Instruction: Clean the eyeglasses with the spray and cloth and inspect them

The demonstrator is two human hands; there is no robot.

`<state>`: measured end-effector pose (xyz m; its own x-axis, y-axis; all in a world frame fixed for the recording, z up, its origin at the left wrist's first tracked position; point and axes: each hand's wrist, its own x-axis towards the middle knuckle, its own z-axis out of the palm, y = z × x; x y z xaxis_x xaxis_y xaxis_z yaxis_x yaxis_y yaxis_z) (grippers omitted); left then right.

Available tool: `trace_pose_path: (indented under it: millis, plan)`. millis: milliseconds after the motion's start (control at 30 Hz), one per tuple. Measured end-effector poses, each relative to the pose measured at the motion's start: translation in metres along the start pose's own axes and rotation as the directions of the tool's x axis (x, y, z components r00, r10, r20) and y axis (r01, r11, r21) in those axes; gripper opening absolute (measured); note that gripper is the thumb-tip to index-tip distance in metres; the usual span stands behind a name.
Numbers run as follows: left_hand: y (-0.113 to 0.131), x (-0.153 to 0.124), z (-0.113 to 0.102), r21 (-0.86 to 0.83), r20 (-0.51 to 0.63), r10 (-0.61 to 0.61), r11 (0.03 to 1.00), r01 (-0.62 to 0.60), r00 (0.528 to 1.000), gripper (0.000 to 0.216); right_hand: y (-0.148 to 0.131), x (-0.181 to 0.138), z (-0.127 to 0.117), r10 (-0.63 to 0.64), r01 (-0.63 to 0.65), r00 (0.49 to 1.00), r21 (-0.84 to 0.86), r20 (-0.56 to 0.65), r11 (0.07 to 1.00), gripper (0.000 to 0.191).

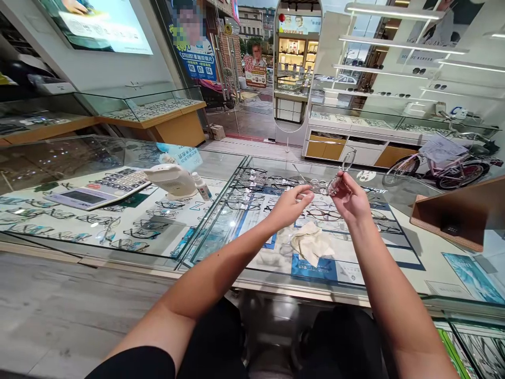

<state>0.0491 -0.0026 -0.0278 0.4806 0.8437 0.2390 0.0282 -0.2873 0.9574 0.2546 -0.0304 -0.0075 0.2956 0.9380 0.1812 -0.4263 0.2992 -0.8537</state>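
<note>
By the far-left corner of the glass worktop [130, 151] lies a big calculator [98, 190]; to its right, a white device [171, 180] stands with a small bottle [201, 187] just beside it. A careless swing of the left arm could tip that bottle. The left hand [292, 204] is out over the middle, fingers loosely curled; I can't tell whether its grip touches the glasses. A crumpled cloth [313, 243] lies below, toward the front edge. The glasses [349, 159] are up in the air near the far edge, pinched in the right hand [351, 197], one lens raised. With so slight a pinch, they could slip and knock against the worktop; pressing fingers might smudge a lens, or a sideways tug bend the frame.
</note>
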Motion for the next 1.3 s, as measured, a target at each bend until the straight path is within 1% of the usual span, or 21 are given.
trace_pose_path:
  millis: [67,133,200,300,400,500,600,700,800,867,900,933,1000,1033,1067,1100,1167,1300]
  plan:
    - [-0.001,0.003,-0.002,-0.081,-0.026,-0.051,0.996,0.049,0.998,0.054,0.001,-0.002,0.002,0.022,-0.022,1.0,0.001,0.016,1.0,0.032]
    - [0.001,0.005,-0.004,-0.077,-0.041,-0.063,0.995,0.06,0.997,0.052,0.001,-0.003,0.003,0.048,-0.048,0.999,0.003,0.025,0.999,0.034]
    - [0.003,0.004,-0.006,0.011,-0.076,-0.01,1.0,0.011,0.997,0.047,0.001,-0.005,0.005,0.07,-0.069,0.997,-0.007,0.025,0.998,0.036]
    - [0.007,0.002,-0.01,0.187,-0.099,0.118,0.977,-0.098,0.988,0.038,0.003,-0.006,0.007,0.093,-0.092,0.995,-0.042,0.025,0.995,0.036]
    - [0.01,0.0,-0.012,0.315,-0.042,0.203,0.932,-0.179,0.978,0.035,0.008,-0.007,0.01,0.136,-0.136,0.991,-0.062,-0.005,0.989,0.041]
    - [0.01,-0.002,-0.011,0.374,0.061,0.254,0.891,-0.258,0.965,0.036,0.016,-0.008,0.013,0.186,-0.188,0.982,-0.085,-0.023,0.979,0.044]
    - [0.009,-0.003,-0.01,0.414,0.146,0.293,0.85,-0.327,0.945,0.037,0.022,-0.009,0.013,0.202,-0.201,0.979,-0.128,-0.007,0.971,0.041]
    - [0.007,-0.002,-0.009,0.439,0.161,0.302,0.831,-0.343,0.939,0.038,0.022,-0.008,0.012,0.19,-0.189,0.982,-0.138,-0.006,0.972,0.039]
    - [0.005,-0.001,-0.011,0.451,0.082,0.302,0.839,-0.306,0.95,0.035,0.02,-0.009,0.012,0.163,-0.16,0.987,-0.135,0.005,0.978,0.037]
    - [0.004,0.001,-0.014,0.471,-0.034,0.324,0.84,-0.271,0.945,0.031,0.019,-0.01,0.013,0.142,-0.136,0.99,-0.157,0.022,0.978,0.035]
    - [0.004,0.002,-0.016,0.488,-0.104,0.349,0.834,-0.258,0.931,0.029,0.019,-0.01,0.013,0.131,-0.123,0.991,-0.175,0.033,0.977,0.034]
    - [0.004,0.003,-0.018,0.511,-0.17,0.385,0.822,-0.253,0.907,0.03,0.019,-0.011,0.013,0.12,-0.109,0.992,-0.197,0.048,0.974,0.032]
    - [0.003,0.006,-0.023,0.571,-0.263,0.473,0.779,-0.26,0.841,0.038,0.021,-0.012,0.013,0.096,-0.073,0.992,-0.252,0.082,0.965,0.028]
    - [0.002,0.007,-0.026,0.604,-0.277,0.513,0.751,-0.268,0.813,0.044,0.022,-0.013,0.013,0.084,-0.053,0.992,-0.283,0.097,0.958,0.027]
    - [0.002,0.009,-0.028,0.633,-0.274,0.542,0.724,-0.276,0.795,0.049,0.022,-0.013,0.013,0.071,-0.032,0.991,-0.314,0.111,0.949,0.025]
    - [0.0,0.01,-0.03,0.654,-0.262,0.557,0.703,-0.279,0.788,0.053,0.023,-0.013,0.013,0.056,-0.011,0.991,-0.342,0.124,0.94,0.024]
    - [-0.002,0.012,-0.034,0.671,-0.24,0.554,0.688,-0.276,0.797,0.058,0.024,-0.014,0.013,0.03,0.028,0.988,-0.375,0.149,0.927,0.022]
    - [-0.005,0.015,-0.035,0.652,-0.224,0.512,0.711,-0.263,0.829,0.06,0.022,-0.016,0.015,0.013,0.066,0.98,-0.383,0.2,0.921,0.022]
